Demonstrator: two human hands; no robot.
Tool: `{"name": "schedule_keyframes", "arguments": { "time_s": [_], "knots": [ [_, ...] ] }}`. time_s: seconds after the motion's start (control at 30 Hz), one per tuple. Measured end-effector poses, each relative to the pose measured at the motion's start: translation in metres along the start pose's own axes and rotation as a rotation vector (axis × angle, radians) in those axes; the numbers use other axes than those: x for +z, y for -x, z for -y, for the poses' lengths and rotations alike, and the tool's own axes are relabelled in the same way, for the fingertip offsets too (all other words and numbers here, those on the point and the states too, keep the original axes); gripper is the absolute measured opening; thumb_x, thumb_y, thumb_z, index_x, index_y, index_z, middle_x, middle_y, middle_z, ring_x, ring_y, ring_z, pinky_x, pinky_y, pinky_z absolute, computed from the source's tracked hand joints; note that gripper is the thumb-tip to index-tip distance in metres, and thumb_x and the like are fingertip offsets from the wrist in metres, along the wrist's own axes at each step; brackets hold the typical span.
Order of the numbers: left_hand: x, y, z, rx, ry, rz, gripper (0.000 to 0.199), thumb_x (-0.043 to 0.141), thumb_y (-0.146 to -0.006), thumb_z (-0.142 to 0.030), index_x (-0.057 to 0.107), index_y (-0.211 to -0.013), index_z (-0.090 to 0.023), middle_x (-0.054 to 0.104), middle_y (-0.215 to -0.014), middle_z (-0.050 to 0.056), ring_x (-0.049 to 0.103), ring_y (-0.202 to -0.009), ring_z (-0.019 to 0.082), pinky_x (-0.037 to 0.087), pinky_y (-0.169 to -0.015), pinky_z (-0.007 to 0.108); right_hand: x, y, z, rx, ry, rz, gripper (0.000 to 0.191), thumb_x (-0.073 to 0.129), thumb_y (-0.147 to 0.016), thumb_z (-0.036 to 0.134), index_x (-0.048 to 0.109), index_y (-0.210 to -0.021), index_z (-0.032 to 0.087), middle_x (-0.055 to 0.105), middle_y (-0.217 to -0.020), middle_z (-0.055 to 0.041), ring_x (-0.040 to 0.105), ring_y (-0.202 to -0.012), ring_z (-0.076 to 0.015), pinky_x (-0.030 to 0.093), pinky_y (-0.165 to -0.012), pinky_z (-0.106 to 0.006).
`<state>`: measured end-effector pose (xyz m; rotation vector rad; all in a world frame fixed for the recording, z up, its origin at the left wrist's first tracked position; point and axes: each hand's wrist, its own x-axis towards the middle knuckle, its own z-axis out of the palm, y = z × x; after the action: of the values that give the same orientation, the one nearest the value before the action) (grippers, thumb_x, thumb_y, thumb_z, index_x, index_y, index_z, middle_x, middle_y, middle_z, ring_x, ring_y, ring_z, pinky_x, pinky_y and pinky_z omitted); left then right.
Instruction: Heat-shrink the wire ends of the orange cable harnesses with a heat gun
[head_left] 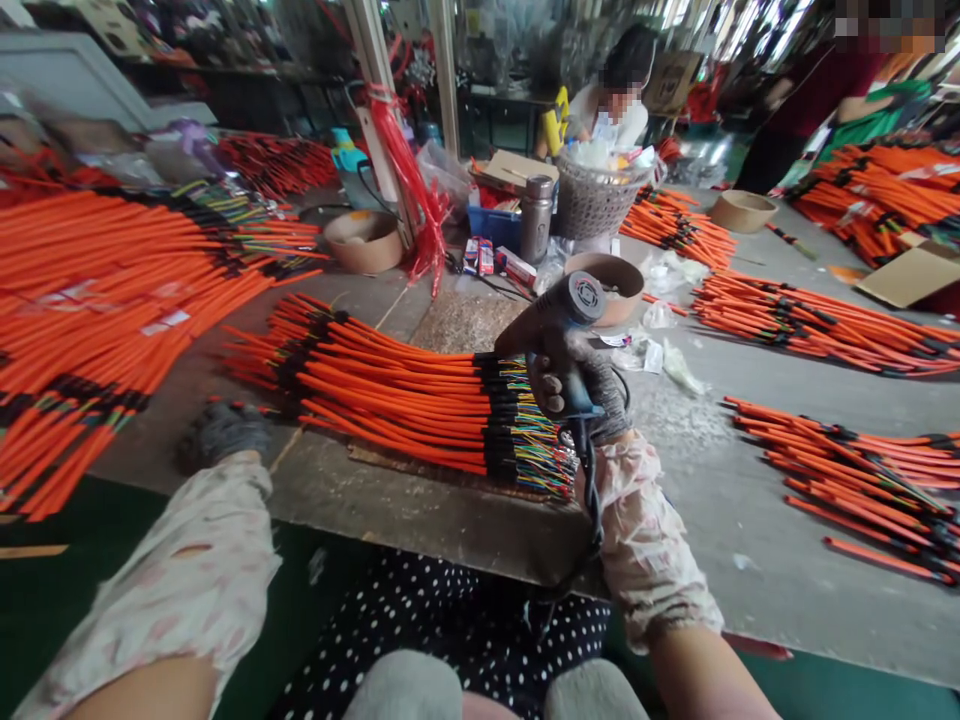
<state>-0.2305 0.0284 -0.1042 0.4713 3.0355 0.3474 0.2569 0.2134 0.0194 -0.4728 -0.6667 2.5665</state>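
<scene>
My right hand, in a dark grey glove, is wrapped round the handle of a heat gun. The gun's barrel slants down to the left, over the stripped end of a row of orange cables. Black sleeves ring those cables side by side, and thin yellow, green and blue wires stick out beyond them. Left of the row, my left hand, also gloved, is low at the table's front edge; its fingers are smeared by motion. A dark cord hangs from the gun's handle.
A big heap of orange cables lies left, with more bundles right. Behind stand a steel flask, round cardboard tubs and a wicker basket. A person sits across the table; another stands far right.
</scene>
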Motion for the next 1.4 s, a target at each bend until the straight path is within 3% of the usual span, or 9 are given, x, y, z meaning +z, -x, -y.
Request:
{"name": "schedule_keyframes", "arguments": {
  "time_s": [0.2,0.63,0.93,1.23,1.4],
  "knots": [
    [-0.006,0.008,-0.003,-0.037,0.041,-0.004,0.070,0.032,-0.103,-0.045,0.041,-0.154,0.002,0.041,-0.158,0.038,0.040,-0.146,0.050,0.044,-0.102,0.066,0.004,0.004,0.002,0.054,0.126,-0.123,0.032,0.038,-0.102,0.051,0.053,-0.098,0.024,0.051,-0.070,0.0011,0.046,-0.058,-0.0167,0.045,-0.048,-0.028],
    [-0.002,0.005,-0.001,-0.052,0.042,0.000,0.068,0.037,-0.104,-0.042,0.038,-0.154,0.004,0.041,-0.158,0.037,0.039,-0.147,0.049,0.039,-0.106,0.065,-0.002,0.002,-0.001,-0.028,0.164,-0.046,0.026,0.047,-0.100,0.050,0.054,-0.098,0.026,0.048,-0.071,0.0013,0.045,-0.058,-0.0169,0.045,-0.046,-0.028],
    [-0.002,0.005,-0.001,-0.028,0.043,-0.008,0.066,0.033,-0.105,-0.039,0.038,-0.155,0.004,0.042,-0.158,0.035,0.040,-0.148,0.047,0.030,-0.116,0.066,0.000,-0.003,-0.006,-0.011,0.169,-0.083,0.027,0.041,-0.102,0.049,0.053,-0.096,0.026,0.047,-0.069,0.0020,0.045,-0.057,-0.0163,0.045,-0.047,-0.028],
    [-0.004,0.006,-0.002,-0.028,0.026,-0.002,0.070,0.033,-0.103,-0.044,0.037,-0.156,0.001,0.042,-0.158,0.036,0.042,-0.146,0.051,0.040,-0.107,0.065,0.013,-0.010,-0.020,0.076,0.060,-0.068,0.028,0.033,-0.103,0.043,0.054,-0.103,0.024,0.049,-0.069,0.0018,0.038,-0.051,-0.0143,0.039,-0.044,-0.025],
    [-0.003,0.006,0.001,-0.012,0.024,-0.014,0.065,0.034,-0.103,-0.042,0.041,-0.151,0.002,0.044,-0.155,0.036,0.042,-0.146,0.050,0.035,-0.111,0.069,0.013,-0.010,-0.018,0.068,0.006,-0.074,0.026,0.036,-0.102,0.041,0.054,-0.106,0.024,0.048,-0.069,0.0022,0.038,-0.052,-0.0142,0.037,-0.043,-0.024]
  ]
}}
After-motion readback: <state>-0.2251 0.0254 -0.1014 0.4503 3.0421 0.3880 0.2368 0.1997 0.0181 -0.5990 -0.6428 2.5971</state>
